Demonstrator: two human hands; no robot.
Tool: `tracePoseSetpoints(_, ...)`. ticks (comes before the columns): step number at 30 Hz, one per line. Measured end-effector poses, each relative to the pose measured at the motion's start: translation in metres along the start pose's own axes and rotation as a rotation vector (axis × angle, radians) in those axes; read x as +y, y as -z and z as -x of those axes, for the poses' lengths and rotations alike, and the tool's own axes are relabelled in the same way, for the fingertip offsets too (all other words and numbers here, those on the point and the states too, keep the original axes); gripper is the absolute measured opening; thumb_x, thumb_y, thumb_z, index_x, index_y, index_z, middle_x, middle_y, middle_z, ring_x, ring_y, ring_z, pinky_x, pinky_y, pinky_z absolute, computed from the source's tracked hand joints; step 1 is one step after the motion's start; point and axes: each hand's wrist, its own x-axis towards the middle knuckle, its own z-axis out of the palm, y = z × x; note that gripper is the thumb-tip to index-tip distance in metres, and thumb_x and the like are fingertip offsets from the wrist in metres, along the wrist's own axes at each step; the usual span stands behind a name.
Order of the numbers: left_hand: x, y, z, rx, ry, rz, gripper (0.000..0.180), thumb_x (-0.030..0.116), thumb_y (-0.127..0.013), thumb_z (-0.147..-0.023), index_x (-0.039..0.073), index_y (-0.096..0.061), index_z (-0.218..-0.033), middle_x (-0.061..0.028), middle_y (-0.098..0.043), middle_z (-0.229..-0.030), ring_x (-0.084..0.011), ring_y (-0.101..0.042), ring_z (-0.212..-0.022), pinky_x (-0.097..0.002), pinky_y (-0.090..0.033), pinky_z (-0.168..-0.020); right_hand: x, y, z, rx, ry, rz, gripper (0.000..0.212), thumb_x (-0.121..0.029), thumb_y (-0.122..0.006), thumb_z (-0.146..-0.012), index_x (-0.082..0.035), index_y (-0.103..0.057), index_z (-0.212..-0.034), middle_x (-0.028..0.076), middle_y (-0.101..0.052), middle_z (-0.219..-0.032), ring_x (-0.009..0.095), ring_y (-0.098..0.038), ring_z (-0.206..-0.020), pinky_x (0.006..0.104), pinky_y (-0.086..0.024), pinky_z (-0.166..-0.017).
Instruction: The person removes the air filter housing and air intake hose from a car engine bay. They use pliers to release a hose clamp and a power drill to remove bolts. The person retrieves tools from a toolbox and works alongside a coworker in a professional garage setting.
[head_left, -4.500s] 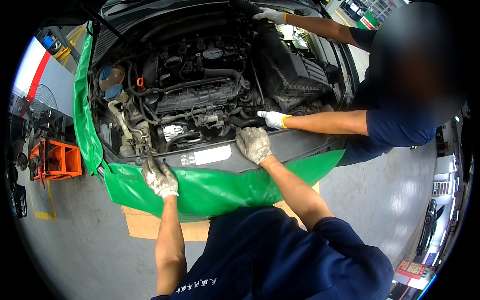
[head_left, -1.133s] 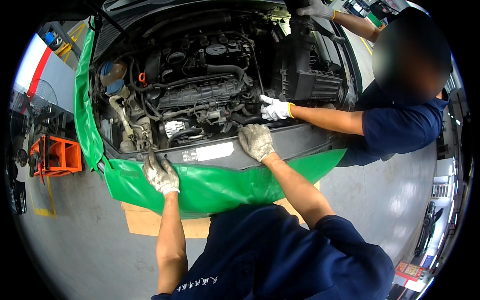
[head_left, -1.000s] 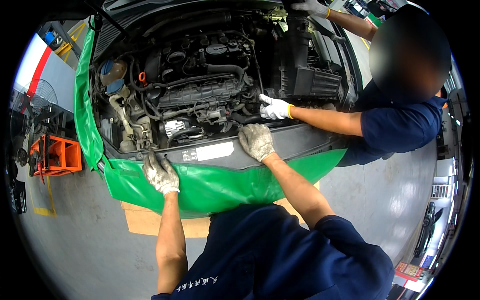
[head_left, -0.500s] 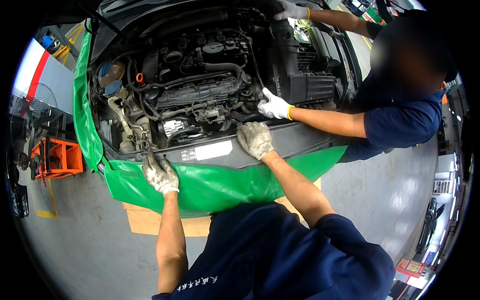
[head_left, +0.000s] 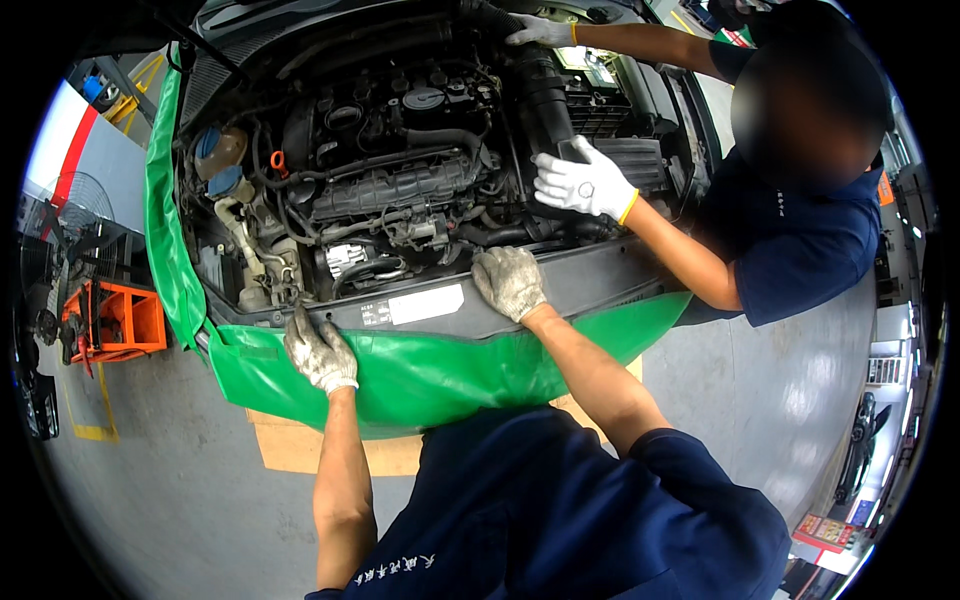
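Note:
Both my hands wear soiled grey-white work gloves and lie along the front edge of an open engine bay. My left hand [head_left: 321, 352] rests on the green fender cover [head_left: 430, 372], its fingers extended up to the black front panel [head_left: 560, 282]. On that panel, right of a white label [head_left: 427, 303], my right hand [head_left: 508, 284] lies palm down with fingers loosely bent and no object visible in it. Behind both hands sits the engine [head_left: 400, 185]. A co-worker's white-gloved hand [head_left: 588, 184] is over a black air duct [head_left: 543, 100]; their other gloved hand [head_left: 541, 31] touches a ribbed hose at the back.
The co-worker [head_left: 800, 230] leans in from the right side of the car. A blue-capped coolant reservoir [head_left: 218, 148] is at the bay's left. An orange cart [head_left: 115, 318] and a fan [head_left: 85, 200] stand left on the grey floor.
The co-worker's nearer hand has moved up and right, turning over the black duct. Their farther hand has shifted left, and the duct appears shifted too. My hands have stayed in place.

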Motion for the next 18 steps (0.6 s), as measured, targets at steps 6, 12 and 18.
tracePoseSetpoints(6,-0.0002,0.0013,0.0007,-0.011,0.002,-0.023,0.059,0.017,-0.064,-0.092,0.01,-0.049,-0.149,-0.023,-0.056,-0.138,-0.0424,-0.052,-0.127,-0.0552,-0.036,-0.114,-0.0003,-0.0017,0.0009,0.022,0.004,0.008,0.022,-0.031,-0.065,-0.094,-0.011,-0.073,-0.091,0.01,-0.068,-0.085,0.031,-0.067,-0.081,0.0474,-0.052,-0.073)
tracePoseSetpoints(12,-0.0007,0.0024,0.001,-0.026,0.015,-0.015,0.056,0.02,-0.064,-0.095,0.009,-0.051,-0.149,-0.0258,-0.055,-0.141,-0.0447,-0.052,-0.128,-0.0537,-0.037,-0.114,-0.0004,-0.0023,0.0013,0.021,-0.002,-0.004,0.022,-0.031,-0.066,-0.093,-0.011,-0.073,-0.091,0.01,-0.068,-0.085,0.032,-0.067,-0.082,0.0476,-0.051,-0.074)
tracePoseSetpoints(18,0.0003,0.0017,0.0004,-0.003,-0.001,-0.04,0.057,0.018,-0.064,-0.092,0.009,-0.052,-0.147,-0.0242,-0.055,-0.138,-0.0437,-0.053,-0.126,-0.0551,-0.038,-0.112,0.001,-0.0044,0.0029,0.026,-0.009,-0.019,0.022,-0.032,-0.065,-0.094,-0.011,-0.073,-0.092,0.01,-0.068,-0.086,0.032,-0.067,-0.082,0.0481,-0.051,-0.075)
